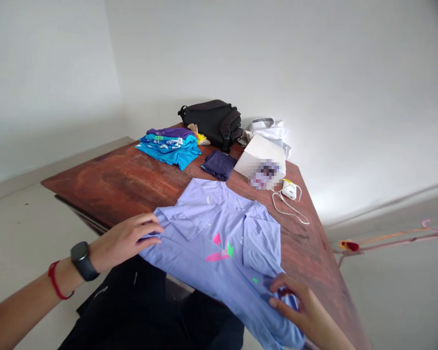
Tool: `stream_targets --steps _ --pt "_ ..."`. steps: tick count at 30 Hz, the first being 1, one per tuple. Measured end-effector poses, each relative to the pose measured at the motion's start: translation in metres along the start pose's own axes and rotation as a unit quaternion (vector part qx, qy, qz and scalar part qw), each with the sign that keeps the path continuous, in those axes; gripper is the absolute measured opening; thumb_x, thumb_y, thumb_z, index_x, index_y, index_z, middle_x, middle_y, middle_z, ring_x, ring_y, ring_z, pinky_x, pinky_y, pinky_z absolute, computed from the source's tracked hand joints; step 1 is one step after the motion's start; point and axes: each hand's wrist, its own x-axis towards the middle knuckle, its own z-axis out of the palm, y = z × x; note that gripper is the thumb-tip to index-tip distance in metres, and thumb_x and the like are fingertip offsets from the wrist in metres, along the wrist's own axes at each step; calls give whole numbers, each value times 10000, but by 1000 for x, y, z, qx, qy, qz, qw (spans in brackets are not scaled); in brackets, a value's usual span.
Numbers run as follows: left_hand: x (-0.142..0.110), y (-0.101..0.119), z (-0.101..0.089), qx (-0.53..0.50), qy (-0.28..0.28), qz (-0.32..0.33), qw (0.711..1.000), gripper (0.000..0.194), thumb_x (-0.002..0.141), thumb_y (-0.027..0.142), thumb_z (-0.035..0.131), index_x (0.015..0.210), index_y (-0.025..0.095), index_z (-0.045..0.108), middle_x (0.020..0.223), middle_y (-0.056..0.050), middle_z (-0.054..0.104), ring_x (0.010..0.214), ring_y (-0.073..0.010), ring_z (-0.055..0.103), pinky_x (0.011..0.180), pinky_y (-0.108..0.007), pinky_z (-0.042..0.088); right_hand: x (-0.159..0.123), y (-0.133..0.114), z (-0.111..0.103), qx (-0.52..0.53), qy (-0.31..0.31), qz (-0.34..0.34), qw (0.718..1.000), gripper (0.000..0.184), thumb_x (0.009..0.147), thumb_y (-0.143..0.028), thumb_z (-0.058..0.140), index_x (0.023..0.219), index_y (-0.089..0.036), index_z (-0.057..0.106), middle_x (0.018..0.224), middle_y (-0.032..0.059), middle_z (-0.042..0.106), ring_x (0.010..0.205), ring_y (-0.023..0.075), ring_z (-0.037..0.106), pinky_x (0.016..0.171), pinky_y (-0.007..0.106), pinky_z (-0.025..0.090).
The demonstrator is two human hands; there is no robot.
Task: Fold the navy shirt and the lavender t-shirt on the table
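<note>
A light purple shirt (219,228) with a pink and green print lies partly folded on the near end of a brown wooden table (109,182). My left hand (126,239), with a black watch and a red string on the wrist, pinches the shirt's left edge. My right hand (306,308) grips the shirt's lower right corner, its fingers curled over the cloth at the table's near edge.
Further back lie a stack of folded blue and purple shirts (170,145), a dark folded garment (219,164), a black backpack (213,121), a white box (261,160), white cloth (272,129) and a white charger with cable (289,190). Hangers (390,239) lie on the floor to the right.
</note>
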Motion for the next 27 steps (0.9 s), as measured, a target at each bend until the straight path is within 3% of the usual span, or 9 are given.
stream_targets --steps 4,7,10,13,16,19,24,27 --pt "-3 -1 -2 36 3 -19 999 257 1004 438 543 988 223 682 1030 -22 623 944 -191 620 867 -287 462 -49 4 23 -99 51 -61 992 164 865 -427 707 900 -268 687 1251 113 704 1212 303 652 931 351 581" --pt "-4 0 -4 53 -6 -21 998 279 1031 431 493 945 219 652 997 -7 622 927 -184 604 869 -289 451 -70 7 48 -210 107 -111 965 357 776 -469 780 1069 -283 696 1502 141 515 1368 390 499 978 462 565" --pt "-4 0 -4 58 0 -5 998 307 1040 453 460 942 220 635 974 -4 634 916 -185 594 876 -286 452 -83 19 74 -289 167 -115 936 509 769 -440 779 1236 -280 651 1627 145 312 1440 464 353 1013 610 506" --pt "-4 1 -4 54 4 -4 999 310 1042 456 443 940 224 622 954 5 636 905 -180 593 864 -270 449 -92 37 93 -328 217 -88 915 540 860 -300 693 1383 -304 562 1658 136 234 1467 484 276 1031 694 444" --pt "-4 3 -4 37 14 -13 999 287 1043 442 446 940 225 603 948 9 629 897 -170 589 858 -260 437 -97 51 94 -313 264 -86 908 537 920 -181 594 1430 -332 513 1632 128 305 1462 448 328 1041 668 456" --pt "-5 3 -6 12 24 -23 999 255 1046 412 451 924 220 567 926 9 623 876 -160 582 850 -252 435 -97 53 87 -254 298 -91 916 475 936 -164 567 1389 -306 540 1537 139 438 1398 391 458 1006 569 531" --pt "-2 -1 -9 -2 33 -31 999 268 1039 422 453 903 212 548 872 16 650 809 -149 585 797 -217 447 -98 51 86 -222 387 -75 892 160 893 -250 671 1052 -269 678 1090 123 665 964 292 694 776 422 613" --pt "2 -4 -9 -17 36 -45 998 302 1019 460 474 868 211 553 803 36 638 742 -135 577 731 -193 431 -101 50 90 -192 362 -63 910 72 918 -217 628 947 -264 674 917 91 668 821 230 700 669 313 600"
